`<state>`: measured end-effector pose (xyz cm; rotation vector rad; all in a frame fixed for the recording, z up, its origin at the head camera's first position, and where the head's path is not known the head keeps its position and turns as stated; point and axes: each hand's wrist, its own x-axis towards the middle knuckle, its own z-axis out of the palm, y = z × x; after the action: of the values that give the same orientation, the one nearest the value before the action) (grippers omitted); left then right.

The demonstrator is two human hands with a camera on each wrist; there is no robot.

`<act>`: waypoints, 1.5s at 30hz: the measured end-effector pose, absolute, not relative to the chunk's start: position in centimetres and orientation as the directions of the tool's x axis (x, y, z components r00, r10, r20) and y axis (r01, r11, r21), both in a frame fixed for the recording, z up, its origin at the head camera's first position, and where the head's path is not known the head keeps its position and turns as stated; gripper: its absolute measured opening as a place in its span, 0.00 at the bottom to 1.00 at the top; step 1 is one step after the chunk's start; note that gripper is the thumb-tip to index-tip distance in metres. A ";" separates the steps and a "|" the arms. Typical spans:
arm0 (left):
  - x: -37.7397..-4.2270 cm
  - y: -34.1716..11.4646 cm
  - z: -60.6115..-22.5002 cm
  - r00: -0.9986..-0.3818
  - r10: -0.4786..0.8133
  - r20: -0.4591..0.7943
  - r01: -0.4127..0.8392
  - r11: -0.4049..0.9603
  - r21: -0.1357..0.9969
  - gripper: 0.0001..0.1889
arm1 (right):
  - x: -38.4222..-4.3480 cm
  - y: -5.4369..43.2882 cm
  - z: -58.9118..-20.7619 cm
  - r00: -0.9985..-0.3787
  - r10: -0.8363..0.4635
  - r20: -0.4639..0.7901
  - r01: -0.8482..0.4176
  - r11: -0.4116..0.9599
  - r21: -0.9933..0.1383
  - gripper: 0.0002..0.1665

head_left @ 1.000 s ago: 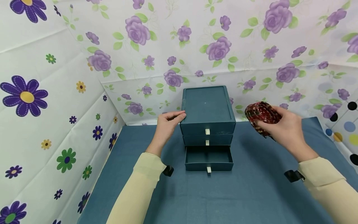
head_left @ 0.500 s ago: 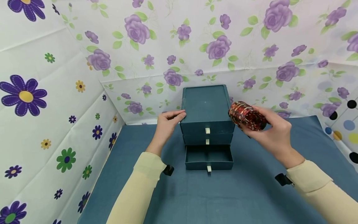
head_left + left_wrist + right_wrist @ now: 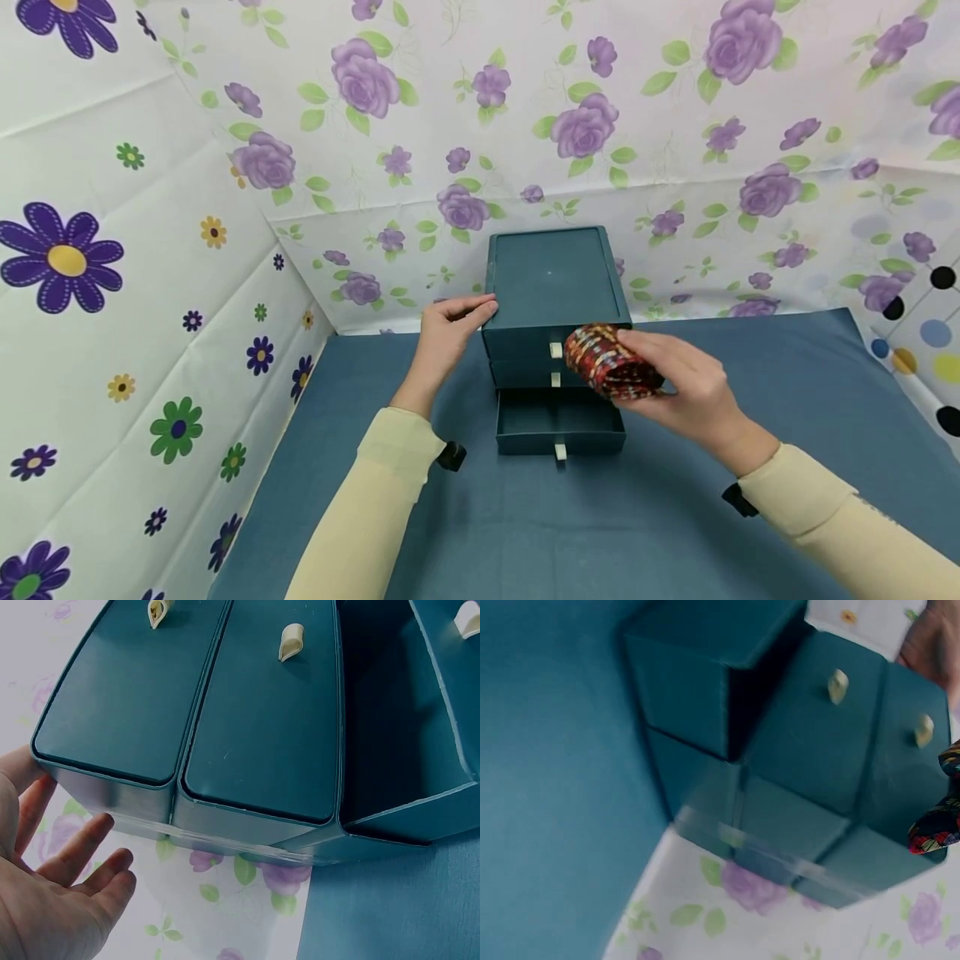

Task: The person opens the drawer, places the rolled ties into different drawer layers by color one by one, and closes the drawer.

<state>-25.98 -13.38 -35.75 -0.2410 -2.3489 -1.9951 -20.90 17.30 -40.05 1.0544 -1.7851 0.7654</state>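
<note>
A dark teal cabinet (image 3: 551, 279) with three stacked drawers stands against the back wall in the head view. Its bottom drawer (image 3: 521, 445) is pulled out, with a bare interior; the upper two are pushed in. My left hand (image 3: 444, 340) touches the cabinet's top left edge, and the left wrist view shows its lower fingers (image 3: 86, 851) loosely extended beside the side wall. My right hand (image 3: 693, 383) grips a rolled-up cloth (image 3: 600, 360) with a red, black and yellow pattern, in front of the upper drawers. Only part of the cloth (image 3: 939, 834) enters the right wrist view.
Each drawer front bears a cream pull tab (image 3: 560, 452). A blue cloth (image 3: 540, 533) covers the table. Flower-printed sheets (image 3: 420, 150) hang behind and at the left, and a dotted sheet (image 3: 933, 333) is at the right. Clear tape (image 3: 247, 846) runs across the cabinet's side.
My right hand has brought the rolled cloth leftward and down, from right of the cabinet to before its drawer fronts. My left hand has stayed at the edge.
</note>
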 end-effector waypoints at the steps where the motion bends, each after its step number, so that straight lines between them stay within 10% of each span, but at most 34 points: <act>1: -25.9 -13.4 -35.7 -0.987 0.084 0.138 0.150 0.157 0.976 0.16 | -20.9 17.2 -40.4 -0.226 -0.367 0.903 -0.900 0.434 -0.049 0.32; 26: -27.4 -13.7 -38.0 -0.981 0.071 0.179 0.186 0.116 0.976 0.15 | -21.9 13.7 -47.2 -0.219 -0.729 0.648 -0.925 0.367 0.100 0.48; 45: -27.4 -13.7 -37.9 -0.981 0.080 0.176 0.185 0.113 0.976 0.16 | -21.8 13.5 -47.3 -0.572 -0.712 0.408 -0.817 0.541 -0.201 0.45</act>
<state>-27.37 -13.66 -37.88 -0.2718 -2.2830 -2.0226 -21.77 13.49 -47.32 1.2742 -2.5037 0.5405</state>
